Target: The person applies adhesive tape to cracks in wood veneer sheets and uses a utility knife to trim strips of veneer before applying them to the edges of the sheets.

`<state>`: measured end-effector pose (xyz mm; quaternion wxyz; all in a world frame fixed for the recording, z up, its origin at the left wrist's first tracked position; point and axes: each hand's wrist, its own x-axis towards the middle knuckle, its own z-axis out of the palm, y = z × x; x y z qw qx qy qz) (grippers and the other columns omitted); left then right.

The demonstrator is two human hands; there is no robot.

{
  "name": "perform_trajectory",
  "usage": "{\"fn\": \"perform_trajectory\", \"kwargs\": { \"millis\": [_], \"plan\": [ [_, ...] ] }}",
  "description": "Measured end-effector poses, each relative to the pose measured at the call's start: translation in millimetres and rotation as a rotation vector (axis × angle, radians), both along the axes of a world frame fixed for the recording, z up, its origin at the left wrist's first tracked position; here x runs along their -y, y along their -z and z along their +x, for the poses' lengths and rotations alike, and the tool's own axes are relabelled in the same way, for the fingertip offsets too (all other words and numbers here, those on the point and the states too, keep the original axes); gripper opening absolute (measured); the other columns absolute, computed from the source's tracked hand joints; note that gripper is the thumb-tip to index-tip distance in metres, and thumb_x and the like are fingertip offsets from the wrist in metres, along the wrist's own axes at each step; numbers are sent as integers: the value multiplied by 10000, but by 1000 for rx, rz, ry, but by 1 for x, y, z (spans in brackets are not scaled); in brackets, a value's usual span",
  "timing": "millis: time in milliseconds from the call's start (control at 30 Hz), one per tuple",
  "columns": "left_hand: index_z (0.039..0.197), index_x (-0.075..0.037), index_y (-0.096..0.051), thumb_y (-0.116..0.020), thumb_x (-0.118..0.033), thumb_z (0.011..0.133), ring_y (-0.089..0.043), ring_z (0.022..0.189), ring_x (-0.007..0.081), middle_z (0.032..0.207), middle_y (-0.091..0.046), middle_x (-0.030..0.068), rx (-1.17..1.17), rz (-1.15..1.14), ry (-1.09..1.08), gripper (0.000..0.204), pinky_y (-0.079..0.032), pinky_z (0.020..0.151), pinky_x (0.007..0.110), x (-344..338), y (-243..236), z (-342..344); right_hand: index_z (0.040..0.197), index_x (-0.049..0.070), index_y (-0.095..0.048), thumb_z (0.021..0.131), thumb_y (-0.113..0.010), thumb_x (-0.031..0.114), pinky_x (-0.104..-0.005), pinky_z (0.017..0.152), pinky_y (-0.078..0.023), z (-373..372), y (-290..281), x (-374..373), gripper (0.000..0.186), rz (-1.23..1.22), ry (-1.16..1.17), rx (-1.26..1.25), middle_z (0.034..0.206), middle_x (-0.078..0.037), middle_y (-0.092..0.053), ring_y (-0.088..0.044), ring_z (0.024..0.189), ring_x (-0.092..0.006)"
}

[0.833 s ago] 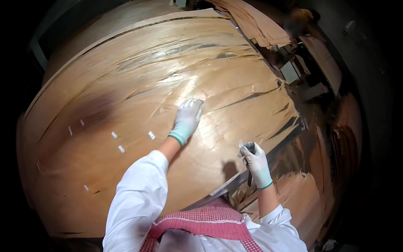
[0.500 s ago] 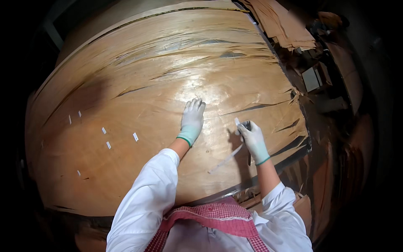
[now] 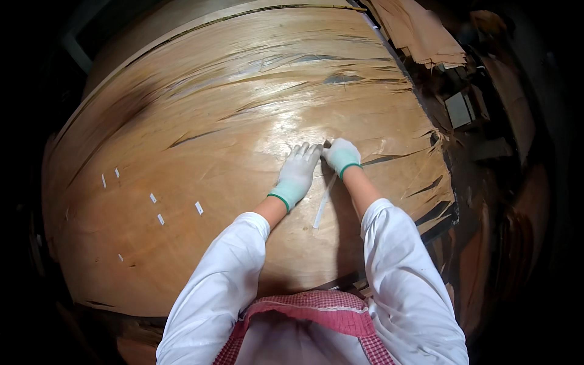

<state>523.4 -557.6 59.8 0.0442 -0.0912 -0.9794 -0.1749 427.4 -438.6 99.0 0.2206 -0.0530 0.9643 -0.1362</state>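
Note:
A large sheet of thin wood veneer (image 3: 237, 176), split along its grain in several places, spreads out in front of me. My left hand (image 3: 296, 176), in a pale glove with a green cuff, lies on it with fingers stretched out. Close beside those fingertips, my right hand (image 3: 342, 156), gloved the same way, is closed in a pinch at the sheet's surface. A narrow white strip of tape (image 3: 323, 205) trails from under the right hand toward me. The fingertips of that hand are partly hidden.
Several small white tape pieces, one nearest me (image 3: 199, 208), are scattered on the veneer's left part. Ragged splits and dark gaps run along its right edge. Torn veneer sheets (image 3: 420, 36) are piled at the far right, near a box with a pale face (image 3: 459, 110).
My right hand has moved left and away from me with the tape strip, down to the veneer beside my left hand. My left hand has shifted slightly right.

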Motion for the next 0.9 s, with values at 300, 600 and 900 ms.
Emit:
{"fn": "perform_trajectory", "kwargs": {
  "millis": [300,600,900],
  "plan": [
    [1372,-92,-456,-412,-173,945,-293,1412,263,1458,-426,85,151,-340,-43,436,-144,1181,447,-15,-8,-4,977,-42,-591,880,-644,126,-282,505,-456,96,-19,-40,201,-928,567,367,710,-97,-639,-591,555,-157],
    [1213,-54,-562,-545,-180,871,-440,1264,277,1278,-539,97,-189,-46,109,364,-284,1125,430,-42,11,14,881,-30,-620,877,-660,173,-265,534,-452,59,-24,-83,206,-829,503,251,736,-73,-653,-590,581,-131],
    [1323,-81,-474,-482,-119,877,-452,1255,257,1307,-513,109,-2,-119,199,447,-297,1122,394,-68,-3,-1,879,-5,-682,809,-622,469,-484,749,-486,38,26,-95,483,-50,144,-166,851,-263,-653,-608,852,-454]
  ]
}}
